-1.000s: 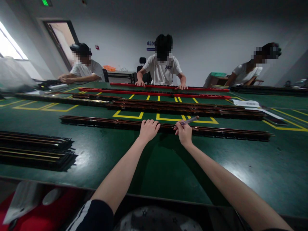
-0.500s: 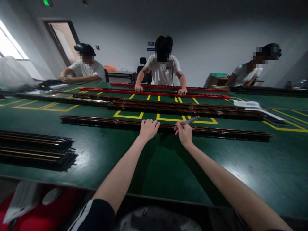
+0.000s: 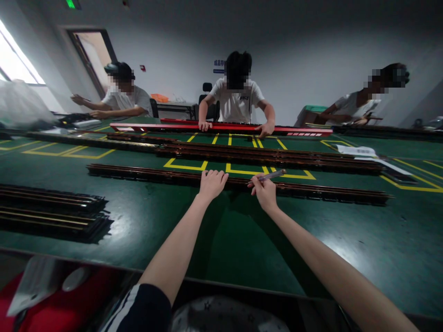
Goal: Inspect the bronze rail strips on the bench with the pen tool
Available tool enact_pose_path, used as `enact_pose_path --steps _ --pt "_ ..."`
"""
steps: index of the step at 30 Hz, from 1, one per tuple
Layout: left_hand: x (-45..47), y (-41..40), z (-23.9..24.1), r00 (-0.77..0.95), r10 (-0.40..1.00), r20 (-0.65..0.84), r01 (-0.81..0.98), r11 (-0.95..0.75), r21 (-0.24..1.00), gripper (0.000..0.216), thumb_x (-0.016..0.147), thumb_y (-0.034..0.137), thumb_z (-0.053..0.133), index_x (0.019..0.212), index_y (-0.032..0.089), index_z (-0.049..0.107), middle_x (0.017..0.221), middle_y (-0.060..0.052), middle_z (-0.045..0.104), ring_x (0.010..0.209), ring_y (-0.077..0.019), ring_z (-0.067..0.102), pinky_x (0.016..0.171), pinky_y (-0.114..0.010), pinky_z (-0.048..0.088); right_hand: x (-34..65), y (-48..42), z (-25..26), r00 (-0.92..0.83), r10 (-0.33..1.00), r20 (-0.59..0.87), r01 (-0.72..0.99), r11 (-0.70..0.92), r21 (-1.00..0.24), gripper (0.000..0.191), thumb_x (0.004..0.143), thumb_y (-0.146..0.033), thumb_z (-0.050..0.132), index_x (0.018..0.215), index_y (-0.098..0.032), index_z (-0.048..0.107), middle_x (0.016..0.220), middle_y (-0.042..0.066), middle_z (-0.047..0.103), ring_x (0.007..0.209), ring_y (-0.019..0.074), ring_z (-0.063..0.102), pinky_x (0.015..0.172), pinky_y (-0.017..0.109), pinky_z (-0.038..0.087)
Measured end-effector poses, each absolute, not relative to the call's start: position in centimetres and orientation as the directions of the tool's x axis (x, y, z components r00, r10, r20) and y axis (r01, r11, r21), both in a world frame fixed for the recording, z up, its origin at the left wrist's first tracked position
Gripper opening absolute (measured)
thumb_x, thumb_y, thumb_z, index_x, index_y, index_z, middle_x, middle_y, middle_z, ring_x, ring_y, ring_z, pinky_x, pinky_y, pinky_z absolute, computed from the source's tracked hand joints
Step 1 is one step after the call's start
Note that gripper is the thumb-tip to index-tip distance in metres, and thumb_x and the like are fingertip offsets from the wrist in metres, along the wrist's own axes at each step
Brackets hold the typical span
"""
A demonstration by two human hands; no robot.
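Note:
A long dark strip (image 3: 138, 174) with copper-coloured lines lies across the green table (image 3: 242, 240) in front of me. My left hand (image 3: 212, 183) rests on its near edge, fingers curled over it. My right hand (image 3: 265, 190) is closed on a slim pen-like tool (image 3: 273, 174), with its tip at the strip just right of my left hand. Both arms reach forward from the table's near edge.
More long dark strips (image 3: 270, 159) lie further back over yellow floor-tape boxes (image 3: 185, 164). A stack of strips (image 3: 48, 212) sits at the near left. Across the table a person (image 3: 237, 97) holds a red strip (image 3: 221, 127); two other people sit at far left and far right.
My hands have barely moved on the strip. The person opposite has lifted and drawn the red strip closer to themselves. The person at far left has raised an arm.

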State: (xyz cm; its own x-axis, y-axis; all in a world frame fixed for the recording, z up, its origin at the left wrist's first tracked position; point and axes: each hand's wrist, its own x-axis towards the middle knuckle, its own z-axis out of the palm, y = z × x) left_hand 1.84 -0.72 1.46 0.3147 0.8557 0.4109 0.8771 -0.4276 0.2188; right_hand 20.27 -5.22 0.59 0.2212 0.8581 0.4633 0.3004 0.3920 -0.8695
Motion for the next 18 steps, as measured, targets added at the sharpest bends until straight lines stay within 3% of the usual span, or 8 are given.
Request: enact_pose_path --steps 18 --pt "0.89 -0.48 1.69 0.210 0.889 0.408 0.886 -0.349 0.304 0.052 0.098 0.041 0.021 0.085 0.018 0.065 0.095 -0.008 0.072 0.091 -0.0216 0.064 0.102 -0.047 0.032 19.93 -5.29 0.84 0.150 0.870 0.469 0.305 0.411 -0.859 0.050 0.078 -0.067 0.052 0.076 -0.017 0.057 0.069 0.006 0.068 0.041 0.0099 0.053 0.041 0.023 0.045"
